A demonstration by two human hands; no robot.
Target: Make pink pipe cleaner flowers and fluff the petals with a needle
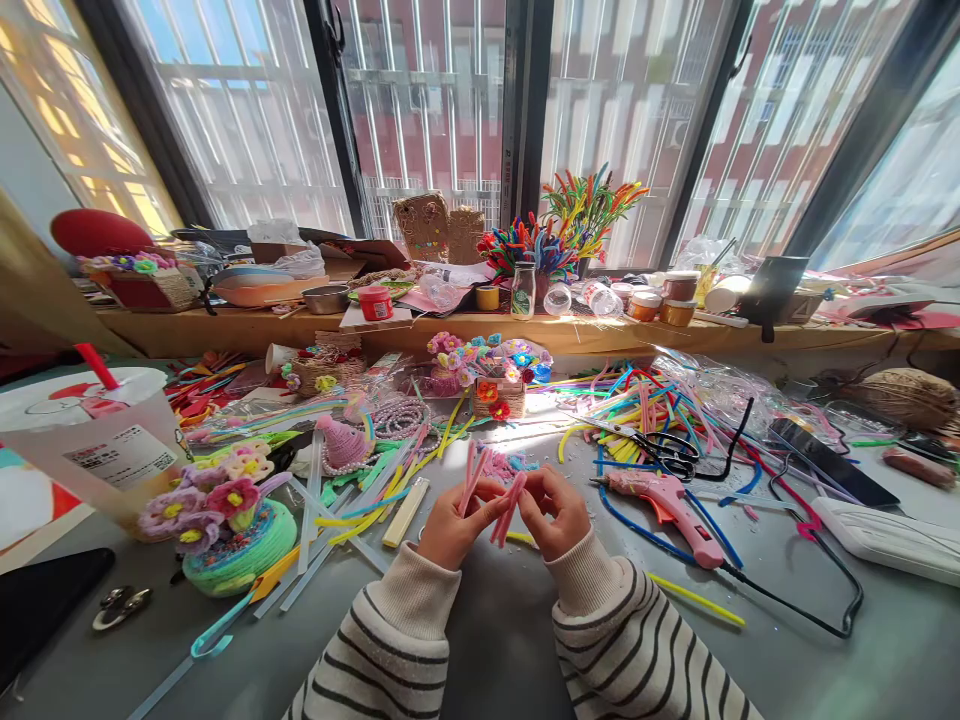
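My left hand (454, 522) and my right hand (553, 512) meet over the grey table, both in striped sleeves. Between them they pinch pink pipe cleaners (510, 503): some stick up past my left fingers, others hang bent between the two hands. Both hands are closed on the pink stems. A pink glue gun (667, 500) lies just right of my right hand, black-handled scissors (664, 450) behind it.
Loose coloured pipe cleaners (637, 405) cover the table's middle. A green base with pipe-cleaner flowers (225, 525) and a lidded drink cup (90, 435) stand at left. A dark phone (832, 462) and white case (892, 538) lie at right. The window sill (480, 325) holds jars and boxes.
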